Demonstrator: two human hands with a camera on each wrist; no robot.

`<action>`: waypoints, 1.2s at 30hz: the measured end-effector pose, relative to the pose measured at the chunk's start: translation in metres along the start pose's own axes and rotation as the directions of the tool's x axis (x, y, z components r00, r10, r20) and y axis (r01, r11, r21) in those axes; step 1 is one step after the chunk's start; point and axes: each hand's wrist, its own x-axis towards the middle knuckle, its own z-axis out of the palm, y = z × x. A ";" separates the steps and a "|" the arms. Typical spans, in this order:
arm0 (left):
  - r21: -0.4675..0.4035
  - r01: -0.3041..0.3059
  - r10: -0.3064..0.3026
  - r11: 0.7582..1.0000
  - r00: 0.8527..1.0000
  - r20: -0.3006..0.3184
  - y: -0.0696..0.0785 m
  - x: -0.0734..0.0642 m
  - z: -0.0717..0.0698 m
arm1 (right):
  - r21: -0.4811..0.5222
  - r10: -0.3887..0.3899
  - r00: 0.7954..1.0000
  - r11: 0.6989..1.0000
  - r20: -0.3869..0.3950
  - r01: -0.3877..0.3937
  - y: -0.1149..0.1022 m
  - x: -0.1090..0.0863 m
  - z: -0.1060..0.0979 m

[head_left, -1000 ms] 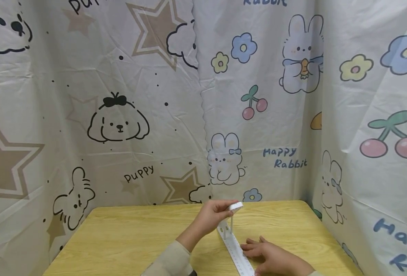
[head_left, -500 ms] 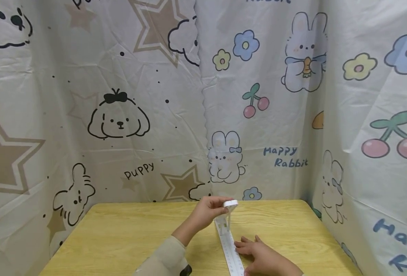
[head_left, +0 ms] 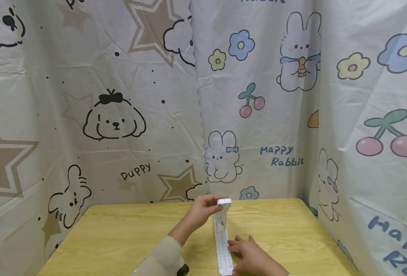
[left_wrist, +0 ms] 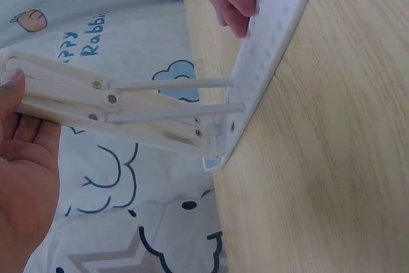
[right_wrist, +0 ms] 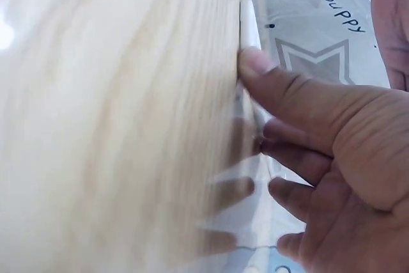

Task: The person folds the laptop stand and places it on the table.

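Note:
A white folding stand (head_left: 223, 245) stands on the wooden table, its long base pointing toward me. From the base's far end a hinged panel (left_wrist: 70, 91) rises, with two thin struts (left_wrist: 176, 84) bridging panel and base. My left hand (head_left: 198, 211) pinches the panel's upper end, thumb on one face and fingers behind. At the base's near right side is my right hand (head_left: 253, 257), fingers spread and fairly straight, fingertips at the edge. In the right wrist view its thumb (right_wrist: 259, 65) lies against the base's edge.
The yellow wood-grain table (head_left: 138, 234) extends to both sides of the stand. Printed curtains (head_left: 120, 168) with puppies, rabbits and stars hang behind it and along its sides.
The stand has turned from a slant to nearly straight toward me, its near end swinging left. Both hands have shifted left with it, the left still pinching the raised panel.

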 end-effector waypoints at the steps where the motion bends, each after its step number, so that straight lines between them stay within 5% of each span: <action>1: 0.004 -0.003 0.003 1.000 1.000 -0.003 -0.001 0.000 -0.001 | -0.003 -0.001 1.000 1.000 -0.005 0.001 -0.002 0.001 0.001; 25: -0.057 0.044 -0.044 0.997 0.999 -0.012 0.005 -0.016 -0.005 | -0.004 0.009 1.000 1.000 0.028 -0.009 -0.013 0.000 0.005; 31: -0.069 0.029 -0.031 0.997 0.999 -0.026 0.004 -0.017 -0.003 | 0.181 0.102 0.992 0.977 0.078 -0.115 -0.013 -0.004 -0.007; 36: -0.025 0.039 -0.042 0.999 0.990 -0.133 -0.002 -0.020 -0.002 | 0.191 0.000 1.000 0.982 -0.014 0.003 -0.002 -0.001 -0.020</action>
